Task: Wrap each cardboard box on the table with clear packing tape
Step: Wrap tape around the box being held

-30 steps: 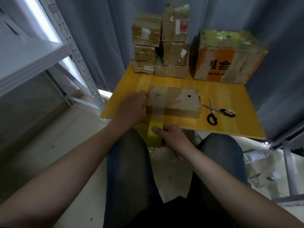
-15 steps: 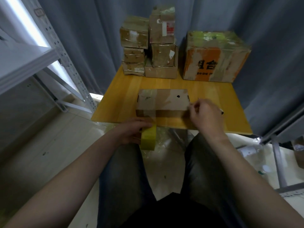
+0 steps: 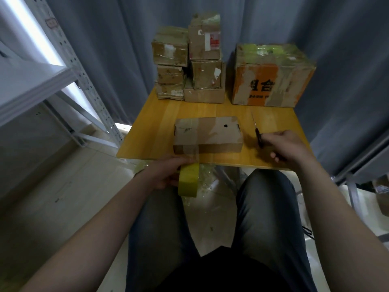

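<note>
A small wooden surface [image 3: 155, 131] stands against a grey curtain [image 3: 105, 39]. The left hand [image 3: 166, 173] is curled round a yellow-green roll [image 3: 188, 180], held just below the near edge. A clear strip [image 3: 194, 153] runs from it up to the near face of the box [image 3: 207, 133]. The right hand [image 3: 286, 147], well apart from the left, grips the handles of the scissors [image 3: 257, 133] near the near right corner. Their blades point toward the far edge, just beside the box's right end.

A stack [image 3: 189, 60] of small taped boxes fills the far edge's middle, and a big box [image 3: 271, 74] with orange print fills the far right corner. A metal rack [image 3: 31, 81] stands off the left edge. Bare wood shows left of the box and between it and the stack.

The box is flat and brown and lies lengthwise near the near edge. Its top is patched with glossy tape and has one small dark hole.
</note>
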The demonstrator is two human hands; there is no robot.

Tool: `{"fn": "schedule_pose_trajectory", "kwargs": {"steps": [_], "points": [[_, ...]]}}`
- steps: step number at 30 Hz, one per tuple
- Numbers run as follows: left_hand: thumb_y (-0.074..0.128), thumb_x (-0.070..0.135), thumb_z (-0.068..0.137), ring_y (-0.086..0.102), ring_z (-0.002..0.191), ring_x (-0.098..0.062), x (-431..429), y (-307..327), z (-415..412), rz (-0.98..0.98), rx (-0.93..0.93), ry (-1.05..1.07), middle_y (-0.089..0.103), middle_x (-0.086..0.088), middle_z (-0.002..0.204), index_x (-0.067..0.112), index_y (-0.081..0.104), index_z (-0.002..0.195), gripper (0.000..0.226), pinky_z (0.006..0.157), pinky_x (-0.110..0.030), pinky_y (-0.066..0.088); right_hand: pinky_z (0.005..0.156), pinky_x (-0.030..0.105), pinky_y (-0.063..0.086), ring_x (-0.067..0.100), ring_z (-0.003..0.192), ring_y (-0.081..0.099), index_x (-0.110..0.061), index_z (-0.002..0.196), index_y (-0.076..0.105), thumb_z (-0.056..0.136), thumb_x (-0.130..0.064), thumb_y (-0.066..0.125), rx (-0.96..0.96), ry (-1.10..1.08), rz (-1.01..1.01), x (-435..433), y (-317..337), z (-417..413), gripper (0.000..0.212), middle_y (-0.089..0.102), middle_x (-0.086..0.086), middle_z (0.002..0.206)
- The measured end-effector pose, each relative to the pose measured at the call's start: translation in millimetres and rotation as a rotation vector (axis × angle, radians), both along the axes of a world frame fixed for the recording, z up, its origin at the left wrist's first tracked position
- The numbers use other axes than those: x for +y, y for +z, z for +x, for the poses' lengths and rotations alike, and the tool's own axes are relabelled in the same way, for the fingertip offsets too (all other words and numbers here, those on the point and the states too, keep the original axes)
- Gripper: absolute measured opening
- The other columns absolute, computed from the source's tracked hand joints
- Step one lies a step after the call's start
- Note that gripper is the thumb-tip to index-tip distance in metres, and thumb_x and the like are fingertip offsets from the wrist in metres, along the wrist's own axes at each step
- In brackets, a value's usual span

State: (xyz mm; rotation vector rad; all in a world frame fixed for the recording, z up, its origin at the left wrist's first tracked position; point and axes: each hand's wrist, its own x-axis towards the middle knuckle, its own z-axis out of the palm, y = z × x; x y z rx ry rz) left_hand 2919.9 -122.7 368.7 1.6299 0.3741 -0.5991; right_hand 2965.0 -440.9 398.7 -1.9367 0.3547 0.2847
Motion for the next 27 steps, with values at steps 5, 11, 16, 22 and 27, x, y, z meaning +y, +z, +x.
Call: {"fn": "schedule_pose_trajectory", "kwargs": {"steps": [5, 11, 16, 22, 27], "points": [[0.071, 0.032, 0.093, 0.067, 0.103, -0.03, 1.6, -3.1, -2.8, -0.013, 0.005, 0.008, 0.068, -0.013, 0.117, 0.013, 0.063, 0.128, 0.04, 0.075, -0.039, 0.057, 0.038, 0.017, 0.04, 0.007, 0.042, 0.046, -0.003, 0.107, 0.073, 0.09, -0.026, 0.073, 0.179, 0.692, 0.243, 9.7, 4.6, -4.3, 0.029, 0.052, 0.002, 0.058], [0.07, 0.031, 0.095, 0.066, 0.091, -0.025, 1.2, -5.7, -7.2, -0.01, -0.011, 0.013, 0.067, -0.007, 0.102, 0.019, 0.066, 0.11, 0.02, 0.066, -0.034, 0.056, 0.041, 0.018, 0.042, 0.005, 0.048, 0.051, -0.013, 0.106, 0.072, 0.085, -0.032, 0.078, 0.408, 0.915, -0.138, 28.8, 21.1, 5.8, 0.029, 0.065, -0.007, 0.061], [0.07, 0.032, 0.095, 0.068, 0.101, -0.03, 3.4, -10.9, -12.2, -0.029, -0.005, 0.001, 0.069, -0.012, 0.113, 0.017, 0.066, 0.121, 0.031, 0.069, -0.036, 0.058, 0.045, 0.022, 0.043, 0.01, 0.059, 0.052, -0.011, 0.094, 0.073, 0.07, -0.055, 0.087, 0.427, 0.937, -0.301, 45.5, 19.7, 24.3, 0.052, 0.064, 0.001, 0.078], [0.073, 0.034, 0.092, 0.067, 0.11, -0.035, 2.6, -16.0, -17.0, -0.065, 0.004, 0.001, 0.068, -0.015, 0.122, 0.018, 0.068, 0.12, 0.032, 0.085, -0.046, 0.059, 0.044, 0.023, 0.046, 0.016, 0.063, 0.054, 0.006, 0.119, 0.066, 0.077, -0.047, 0.087, 0.394, 0.944, -0.285, 67.1, 12.6, 30.9, 0.071, 0.063, 0.009, 0.088], [0.07, 0.03, 0.095, 0.067, 0.108, -0.032, 3.0, -15.8, -18.6, -0.078, 0.0, -0.007, 0.069, -0.01, 0.113, 0.02, 0.068, 0.111, 0.02, 0.092, -0.049, 0.056, 0.047, 0.026, 0.051, 0.014, 0.057, 0.055, -0.004, 0.105, 0.074, 0.082, -0.037, 0.084, 0.342, 0.933, -0.233, 77.6, 4.7, 26.0, 0.041, 0.064, 0.006, 0.082]]}}
